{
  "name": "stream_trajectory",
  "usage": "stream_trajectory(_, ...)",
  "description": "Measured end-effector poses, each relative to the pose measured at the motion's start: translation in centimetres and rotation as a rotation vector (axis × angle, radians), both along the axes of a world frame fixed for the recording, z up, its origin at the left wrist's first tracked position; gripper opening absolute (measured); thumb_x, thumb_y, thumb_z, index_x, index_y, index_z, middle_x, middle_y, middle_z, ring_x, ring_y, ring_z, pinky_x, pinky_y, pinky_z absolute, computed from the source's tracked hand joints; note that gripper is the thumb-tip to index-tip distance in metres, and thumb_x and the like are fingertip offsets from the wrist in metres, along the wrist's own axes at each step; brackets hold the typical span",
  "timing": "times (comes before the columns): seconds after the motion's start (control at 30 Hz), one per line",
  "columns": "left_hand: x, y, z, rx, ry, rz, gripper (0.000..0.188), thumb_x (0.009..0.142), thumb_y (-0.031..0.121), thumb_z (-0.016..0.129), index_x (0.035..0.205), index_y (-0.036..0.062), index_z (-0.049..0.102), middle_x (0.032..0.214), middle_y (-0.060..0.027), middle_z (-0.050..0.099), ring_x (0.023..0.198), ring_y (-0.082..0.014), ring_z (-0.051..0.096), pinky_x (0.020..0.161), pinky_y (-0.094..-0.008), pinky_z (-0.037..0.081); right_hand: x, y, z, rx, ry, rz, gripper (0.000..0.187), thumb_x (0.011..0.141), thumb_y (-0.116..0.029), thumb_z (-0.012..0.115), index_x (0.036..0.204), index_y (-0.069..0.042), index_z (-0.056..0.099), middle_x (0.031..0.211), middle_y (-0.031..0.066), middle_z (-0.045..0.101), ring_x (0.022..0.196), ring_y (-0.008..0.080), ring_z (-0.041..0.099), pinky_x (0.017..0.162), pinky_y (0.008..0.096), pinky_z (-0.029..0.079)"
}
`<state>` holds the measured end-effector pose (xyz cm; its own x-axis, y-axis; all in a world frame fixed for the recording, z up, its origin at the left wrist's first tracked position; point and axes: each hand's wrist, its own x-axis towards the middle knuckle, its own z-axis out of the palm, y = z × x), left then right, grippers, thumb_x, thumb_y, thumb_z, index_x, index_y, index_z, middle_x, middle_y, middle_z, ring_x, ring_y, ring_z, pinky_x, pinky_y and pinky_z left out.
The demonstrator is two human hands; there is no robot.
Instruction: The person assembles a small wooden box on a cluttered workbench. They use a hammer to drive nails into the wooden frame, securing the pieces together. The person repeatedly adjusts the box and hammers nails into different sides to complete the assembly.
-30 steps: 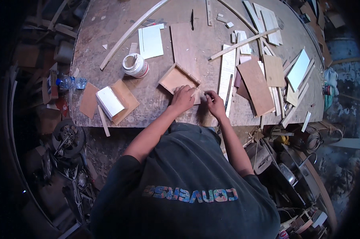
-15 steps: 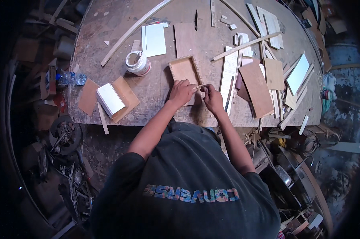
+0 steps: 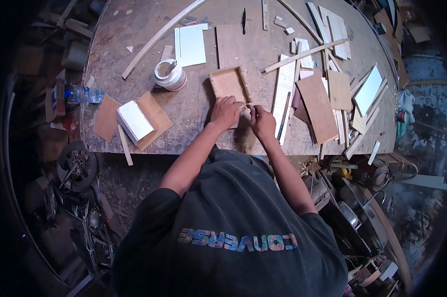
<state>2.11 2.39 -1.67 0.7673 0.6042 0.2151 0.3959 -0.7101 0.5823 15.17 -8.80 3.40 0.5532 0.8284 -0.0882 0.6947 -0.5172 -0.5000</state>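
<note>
A shallow open wooden box [image 3: 230, 83] with low raised sides sits on the workbench in front of me. My left hand [image 3: 226, 113] is closed over its near end, fingers bent onto the rim. Close beside it, at the box's near right corner, my right hand [image 3: 262, 122] is closed in a pinch. A thin pale wooden strip [image 3: 252, 104] shows between the two hands at the right fingertips. Its lower part is hidden by the fingers. To the left of the box stands an open white tub [image 3: 170, 75] with a stick-like tool in its mouth.
The worn workbench [image 3: 134, 89] carries a white block [image 3: 135, 121] on brown boards at left and a plastic bottle [image 3: 87, 94] at its left edge. A brown panel [image 3: 229, 45] lies beyond the box. Boards and strips [image 3: 316, 113] crowd the right side. Motorcycle parts [image 3: 79, 166] stand lower left.
The whole view has shifted slightly. My right hand has moved a little, staying at the box's near right corner with the strip. My left hand keeps its place on the box.
</note>
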Motion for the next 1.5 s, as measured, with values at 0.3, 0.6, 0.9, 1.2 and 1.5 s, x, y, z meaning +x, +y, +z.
stream_trajectory(0.3, 0.5, 0.3, 0.8, -0.032, 0.005, -0.004, 0.015, 0.079, 0.014, 0.071, 0.094, 0.0142, 0.075, 0.086, -0.0072, 0.060, 0.091, -0.0273, 0.062, 0.085, -0.0432, 0.044, -1.8, 0.5, -0.1, -0.098, -0.117, 0.100, 0.017, 0.085, -0.020, 0.065, 0.090, -0.004, 0.061, 0.074, 0.0185, 0.070, 0.071, 0.0378, 0.070, 0.068, 0.0507, 0.052)
stream_trajectory(0.6, 0.1, 0.4, 1.2, -0.069, 0.024, -0.050, 0.021, 0.082, 0.015, 0.069, 0.102, 0.0149, 0.075, 0.086, -0.0078, 0.058, 0.091, -0.0275, 0.060, 0.085, -0.0430, 0.041, -2.7, 1.2, -0.7, -0.143, -0.055, -0.049, 0.017, 0.089, -0.019, 0.063, 0.092, -0.003, 0.063, 0.074, 0.0219, 0.069, 0.073, 0.0353, 0.071, 0.071, 0.0458, 0.052)
stream_trajectory(0.9, 0.3, 0.6, 1.1, -0.094, 0.050, -0.063, 0.020, 0.084, 0.017, 0.068, 0.103, 0.0150, 0.075, 0.087, -0.0078, 0.058, 0.093, -0.0270, 0.060, 0.086, -0.0427, 0.040, 4.4, -0.5, -5.0, 0.105, 1.066, -0.060, 0.032, 0.107, -0.026, 0.052, 0.104, 0.001, 0.069, 0.082, 0.0070, 0.073, 0.070, 0.0118, 0.066, 0.065, 0.0279, 0.054)
stream_trajectory(1.2, 0.0, 0.5, 1.4, -0.141, 0.012, -0.029, 0.025, 0.083, 0.017, 0.069, 0.107, 0.0149, 0.075, 0.088, -0.0074, 0.060, 0.094, -0.0267, 0.062, 0.088, -0.0415, 0.041, 2.2, 0.3, -1.7, 0.019, 0.313, 0.053, 0.026, 0.094, -0.025, 0.061, 0.096, -0.001, 0.070, 0.076, 0.0259, 0.068, 0.071, 0.0407, 0.069, 0.065, 0.0465, 0.055)
stream_trajectory(1.5, 0.5, 0.7, 1.5, -0.188, 0.031, -0.055, 0.023, 0.087, 0.017, 0.066, 0.108, 0.0148, 0.076, 0.092, -0.0052, 0.064, 0.096, -0.0245, 0.062, 0.089, -0.0413, 0.039, -1.7, 1.6, 0.7, -0.063, -0.088, 0.082, 0.022, 0.088, -0.023, 0.062, 0.087, -0.002, 0.066, 0.076, 0.0239, 0.069, 0.071, 0.0423, 0.068, 0.068, 0.0503, 0.055)
